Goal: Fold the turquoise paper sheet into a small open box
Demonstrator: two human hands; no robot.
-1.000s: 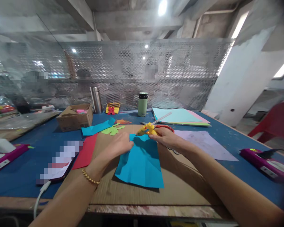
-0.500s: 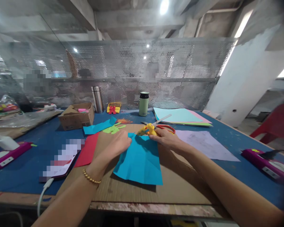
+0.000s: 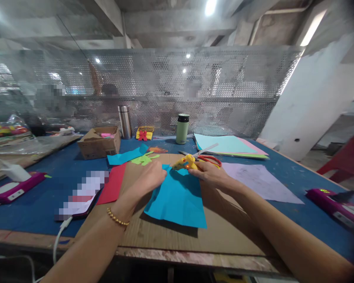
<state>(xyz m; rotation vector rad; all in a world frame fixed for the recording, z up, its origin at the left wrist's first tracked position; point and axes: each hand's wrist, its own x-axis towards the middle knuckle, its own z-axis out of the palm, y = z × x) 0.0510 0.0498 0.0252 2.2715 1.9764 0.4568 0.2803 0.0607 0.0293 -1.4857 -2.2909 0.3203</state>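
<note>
A creased blue paper sheet (image 3: 177, 198) lies on a brown cardboard mat (image 3: 218, 232) in front of me. My left hand (image 3: 150, 179) pinches the sheet's far left corner, fingers closed on the paper. My right hand (image 3: 210, 173) presses on the sheet's far right corner, fingers curled. A yellow glue gun (image 3: 185, 162) lies just beyond my right hand, touching or nearly touching its fingers. Red-handled scissors (image 3: 207, 156) lie right behind it.
Red paper (image 3: 113, 188), blue and green scraps (image 3: 134, 156), a cardboard box (image 3: 98, 143), a steel flask (image 3: 124, 122), a green bottle (image 3: 182, 129), stacked coloured sheets (image 3: 227, 144) and a lilac sheet (image 3: 258, 181) lie on the blue table. Purple devices (image 3: 336, 204) sit at both sides.
Both hands stay on the blue sheet's far corners. The sheet has shifted slightly toward me and the view has drifted a little; nothing was picked up or let go.
</note>
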